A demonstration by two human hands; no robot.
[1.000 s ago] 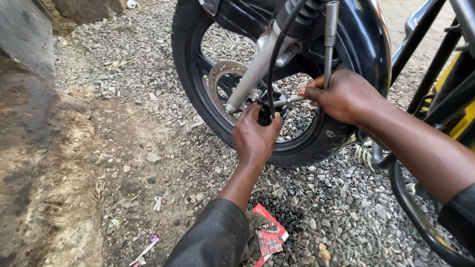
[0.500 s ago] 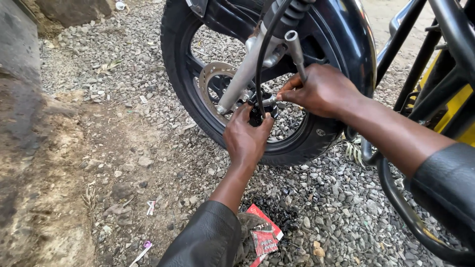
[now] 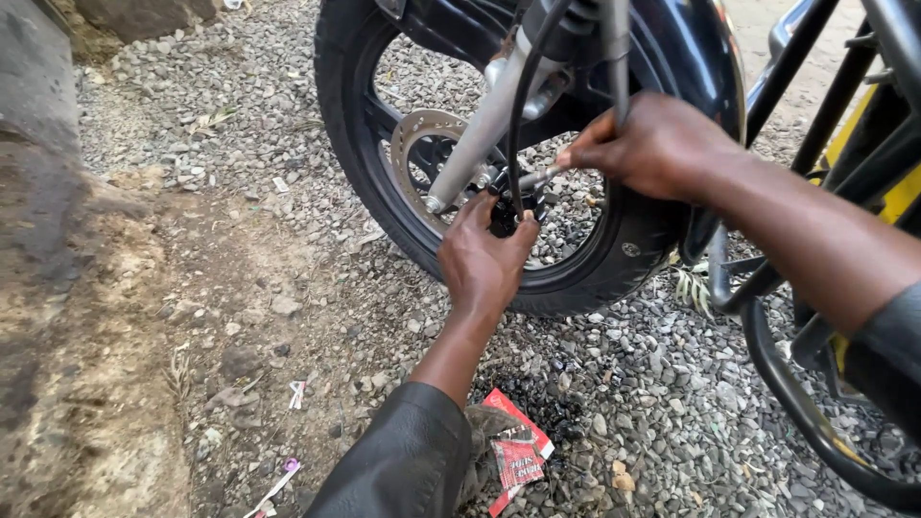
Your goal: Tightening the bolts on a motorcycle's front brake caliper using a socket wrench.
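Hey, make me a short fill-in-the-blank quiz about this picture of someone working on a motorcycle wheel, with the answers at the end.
1. The left hand reaches the hub of the motorcycle's front ____.
2. The right hand grips a slim metal tool that points toward the ____.
3. The ground under the tyre is covered in grey ____.
4. The torn wrapper lying below the left sleeve is ____ in colour.

Missing words: wheel; hub; gravel; red
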